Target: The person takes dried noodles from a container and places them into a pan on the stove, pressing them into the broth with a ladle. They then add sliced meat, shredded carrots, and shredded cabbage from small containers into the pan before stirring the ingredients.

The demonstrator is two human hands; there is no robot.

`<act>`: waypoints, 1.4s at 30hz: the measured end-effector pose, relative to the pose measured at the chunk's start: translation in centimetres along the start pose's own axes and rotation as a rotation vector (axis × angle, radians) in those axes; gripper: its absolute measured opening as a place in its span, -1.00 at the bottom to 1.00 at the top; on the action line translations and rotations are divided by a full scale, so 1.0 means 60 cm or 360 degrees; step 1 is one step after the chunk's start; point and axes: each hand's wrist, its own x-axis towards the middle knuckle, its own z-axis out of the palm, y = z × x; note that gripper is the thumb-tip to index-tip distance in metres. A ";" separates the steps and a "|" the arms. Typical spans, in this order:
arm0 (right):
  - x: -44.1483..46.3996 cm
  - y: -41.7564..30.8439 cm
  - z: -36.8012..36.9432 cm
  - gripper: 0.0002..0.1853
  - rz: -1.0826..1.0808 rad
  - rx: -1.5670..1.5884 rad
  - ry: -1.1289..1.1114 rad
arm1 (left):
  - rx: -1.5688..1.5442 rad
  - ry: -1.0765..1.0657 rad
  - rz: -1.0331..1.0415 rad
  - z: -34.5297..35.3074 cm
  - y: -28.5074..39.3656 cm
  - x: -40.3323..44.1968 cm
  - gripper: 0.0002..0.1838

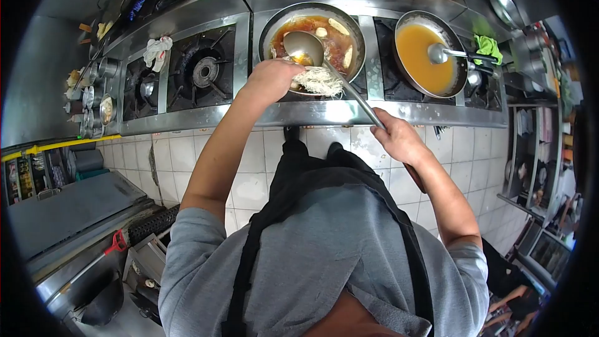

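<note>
My right hand (399, 137) is wrapped round the long handle of a metal ladle (304, 48). The ladle's bowl hangs over a round pan (267, 28) that holds reddish-brown broth with pale pieces in it. At the pan's near side, my left hand (274, 80) is closed at a bundle of thin white noodles (319, 81). The noodles lie over the near rim, beneath the ladle's handle. My left fingertips are partly hidden by the ladle and noodles.
Right of the pan stands a second pan (415, 56) of orange-brown liquid with another ladle (438, 53). A green cloth (486, 48) lies beyond it. On the left are a burner (204, 71), a white cloth (157, 52) and metal containers (107, 67). Large pots stand behind.
</note>
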 end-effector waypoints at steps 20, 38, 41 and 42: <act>0.064 0.023 -0.013 -0.46 -0.0046 -0.0527 0.0577 | -0.0011 0.0048 0.0030 0.006 -0.010 -0.004 -0.61; 0.043 0.036 -0.040 -0.44 -0.0208 -0.0953 0.0770 | -0.0017 0.0075 0.0015 0.012 -0.013 -0.006 -0.60; 0.087 0.051 -0.024 -0.45 -0.0289 -0.1058 0.0818 | -0.0002 0.0067 0.0002 0.013 -0.013 -0.007 -0.60; 0.082 0.051 -0.023 -0.45 -0.0285 -0.1060 0.0817 | -0.0004 0.0069 -0.0004 0.014 -0.013 -0.007 -0.60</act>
